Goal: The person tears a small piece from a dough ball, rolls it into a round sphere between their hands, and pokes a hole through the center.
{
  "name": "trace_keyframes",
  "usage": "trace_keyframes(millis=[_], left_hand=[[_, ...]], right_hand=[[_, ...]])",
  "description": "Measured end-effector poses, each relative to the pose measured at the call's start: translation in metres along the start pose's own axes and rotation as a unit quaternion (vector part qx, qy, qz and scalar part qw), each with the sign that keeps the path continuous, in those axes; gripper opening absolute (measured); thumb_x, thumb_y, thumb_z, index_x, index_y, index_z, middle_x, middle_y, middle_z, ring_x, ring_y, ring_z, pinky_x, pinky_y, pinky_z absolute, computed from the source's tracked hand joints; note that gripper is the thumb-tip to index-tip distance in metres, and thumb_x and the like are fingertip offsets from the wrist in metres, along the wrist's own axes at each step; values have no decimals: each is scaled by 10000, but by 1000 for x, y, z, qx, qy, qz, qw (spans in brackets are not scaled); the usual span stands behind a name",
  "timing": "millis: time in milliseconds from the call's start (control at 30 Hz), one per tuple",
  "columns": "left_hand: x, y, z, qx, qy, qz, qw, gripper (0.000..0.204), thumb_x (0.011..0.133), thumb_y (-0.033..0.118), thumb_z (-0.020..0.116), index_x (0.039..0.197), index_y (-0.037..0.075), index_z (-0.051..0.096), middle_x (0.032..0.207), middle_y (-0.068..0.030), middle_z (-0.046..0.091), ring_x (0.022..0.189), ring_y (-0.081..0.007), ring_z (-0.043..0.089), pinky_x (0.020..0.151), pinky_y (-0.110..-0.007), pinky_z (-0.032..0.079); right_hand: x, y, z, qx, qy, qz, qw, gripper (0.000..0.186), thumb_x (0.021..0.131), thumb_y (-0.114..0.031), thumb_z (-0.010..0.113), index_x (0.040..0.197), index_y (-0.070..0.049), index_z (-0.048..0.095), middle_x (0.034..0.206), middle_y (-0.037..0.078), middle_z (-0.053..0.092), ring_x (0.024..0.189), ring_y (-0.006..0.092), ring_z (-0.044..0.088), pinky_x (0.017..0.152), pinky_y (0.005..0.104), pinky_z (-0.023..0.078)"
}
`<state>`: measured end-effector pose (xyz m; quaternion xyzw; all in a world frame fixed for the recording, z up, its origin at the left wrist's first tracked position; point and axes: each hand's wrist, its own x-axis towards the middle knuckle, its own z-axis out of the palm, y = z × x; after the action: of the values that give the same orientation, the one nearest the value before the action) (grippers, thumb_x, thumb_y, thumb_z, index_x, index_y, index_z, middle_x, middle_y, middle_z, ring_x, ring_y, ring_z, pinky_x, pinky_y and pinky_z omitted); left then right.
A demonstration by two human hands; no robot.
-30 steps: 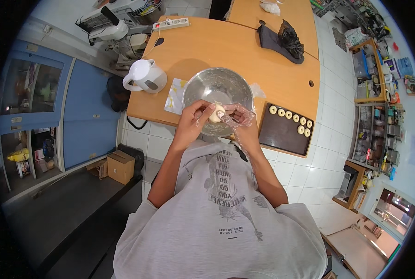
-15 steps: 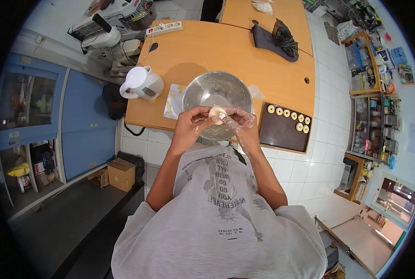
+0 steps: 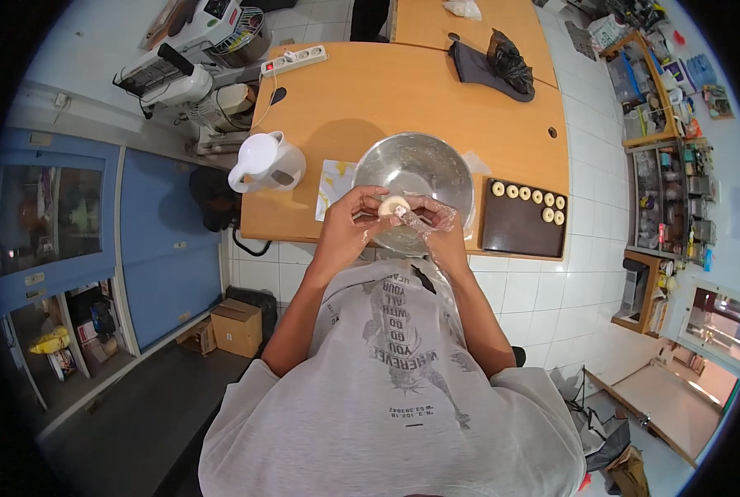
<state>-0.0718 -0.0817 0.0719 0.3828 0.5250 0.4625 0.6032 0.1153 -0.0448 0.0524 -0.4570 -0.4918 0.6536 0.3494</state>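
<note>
Both hands hold one pale, round piece of dough (image 3: 394, 205) in front of my chest, over the near rim of a large steel mixing bowl (image 3: 448, 170). My left hand (image 3: 349, 227) curls its fingers round the dough's left side. Fingers and thumb of my right hand (image 3: 438, 234), coated with white flour or dough, pinch it from the right. A whitish lump shows at the dough's lower right, by the fingertips. Smears of dough line the bowl's inside; the hands hide its near part. Right of the bowl, a dark baking tray (image 3: 519, 234) carries several small dough rings (image 3: 525, 193).
A white electric kettle (image 3: 283, 166) and a white-and-yellow sheet (image 3: 330, 195) lie left of the bowl on the wooden table (image 3: 370, 91). Farther back are a power strip (image 3: 295, 60) and a dark cloth item (image 3: 482, 74) with a black plastic bag (image 3: 509, 66). Blue cabinets (image 3: 167, 232) stand left.
The whole view has shifted, so table, bowl and kettle sit farther right. The dough stays between both hands, its round face turned slightly. The rings on the tray look the same.
</note>
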Motion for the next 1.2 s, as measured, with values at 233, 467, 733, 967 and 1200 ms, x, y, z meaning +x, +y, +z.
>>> trace_keyframes(millis=[233, 467, 733, 967, 1200], left_hand=[[1, -11, -32, 2, -10, 12, 1000, 327, 916, 74, 760, 1210, -17, 649, 1083, -69, 708, 1029, -118, 655, 914, -285, 534], [-3, -20, -54, 57, -28, 18, 998, 313, 960, 131, 724, 1211, -41, 649, 1111, -78, 688, 1043, -127, 648, 907, -314, 544], [6, -26, -52, 30, -41, 0, 999, 271, 1004, 145, 667, 1210, -28, 639, 1076, -70, 684, 977, -118, 644, 877, -293, 541], [20, -32, -32, 1, -36, 12, 999, 306, 1000, 184, 684, 1220, -23, 640, 1027, -70, 693, 908, -105, 626, 846, -262, 516], [31, -28, 9, -15, -41, 41, 998, 368, 908, 131, 785, 1219, -16, 653, 1096, -69, 699, 1005, -152, 658, 931, -305, 530]], right_hand=[[-3, 7, 47, 116, 70, 6, 991, 190, 944, -78, 729, 1110, 15, 726, 1063, 60, 719, 950, 130, 680, 863, 284, 549], [-6, 12, 68, 92, 104, -30, 990, 250, 935, -88, 741, 1158, 19, 700, 1034, 64, 731, 938, 132, 686, 855, 285, 549], [-2, 25, 55, 26, 94, 2, 995, 216, 924, -73, 742, 1117, 19, 710, 995, 54, 731, 892, 113, 670, 816, 272, 537], [-1, 18, 41, 75, 104, -5, 992, 185, 916, -68, 751, 1076, 16, 710, 971, 57, 729, 893, 111, 670, 807, 272, 540], [2, 17, -1, 26, 96, 4, 995, 236, 875, -106, 807, 1063, 9, 723, 959, 44, 728, 889, 109, 661, 820, 279, 538]])
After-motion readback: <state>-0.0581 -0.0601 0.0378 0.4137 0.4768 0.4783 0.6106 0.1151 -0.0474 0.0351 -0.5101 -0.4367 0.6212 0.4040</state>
